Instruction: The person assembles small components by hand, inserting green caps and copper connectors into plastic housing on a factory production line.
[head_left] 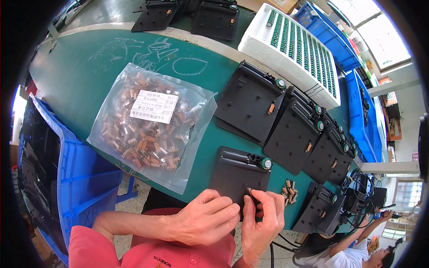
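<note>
A black plastic panel (234, 175) lies at the table's near edge, with a round green-rimmed metallic part (266, 163) at its upper right corner. My right hand (263, 214) is closed in a pinch over the panel's lower part; the tiny piece at its fingertips is too small to name. Beside it, my left hand (209, 219) has its fingers curled together at the panel's lower left edge, and whatever they hold is hidden. Right of my right hand sits a small pile of orange-brown and metal components (290, 192). A clear plastic bag (147, 120) full of similar components lies to the left.
More black panels (251, 100) lie overlapping to the right. Behind them stands a white foam tray (290, 53) with rows of green round parts. Blue crates (85, 178) flank the green table (89, 53). Black cables (357, 190) bunch at the right, near another person (357, 254).
</note>
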### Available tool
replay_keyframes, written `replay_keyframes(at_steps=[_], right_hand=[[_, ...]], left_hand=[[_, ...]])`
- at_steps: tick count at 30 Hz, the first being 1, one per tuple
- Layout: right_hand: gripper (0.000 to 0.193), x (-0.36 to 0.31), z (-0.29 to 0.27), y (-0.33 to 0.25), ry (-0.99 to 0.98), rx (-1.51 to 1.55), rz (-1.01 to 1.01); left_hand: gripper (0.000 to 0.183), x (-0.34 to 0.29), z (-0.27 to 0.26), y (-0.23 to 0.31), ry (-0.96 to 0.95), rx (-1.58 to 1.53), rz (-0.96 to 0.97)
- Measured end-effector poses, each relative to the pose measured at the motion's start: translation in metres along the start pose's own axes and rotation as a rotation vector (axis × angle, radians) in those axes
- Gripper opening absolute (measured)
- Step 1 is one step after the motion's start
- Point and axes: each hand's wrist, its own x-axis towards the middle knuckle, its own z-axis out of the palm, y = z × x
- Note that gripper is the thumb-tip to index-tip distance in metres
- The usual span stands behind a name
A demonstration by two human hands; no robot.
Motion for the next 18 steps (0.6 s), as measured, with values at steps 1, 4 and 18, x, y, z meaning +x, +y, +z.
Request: replay_keyframes(at_steps=[1,4,18], right_hand=[[0.023,-0.0007,0.0005,0.0004,0.0,0.0,0.001],[0.022,-0.0024,0.0036,0.0017,0.024,0.047,-0.028],[0.017,-0.0022,0.0021,-0.0004,0.023,0.096,0.01]], left_hand=[[0.03,0.0,0.0,0.0,-0.001,-0.001,0.0],[0.03,-0.0002,-0.0002,-0.0001,-0.001,-0.001,0.0],[0.03,-0.0017,0.0013,-0.0003,0.012,-0.013,-0.006]])
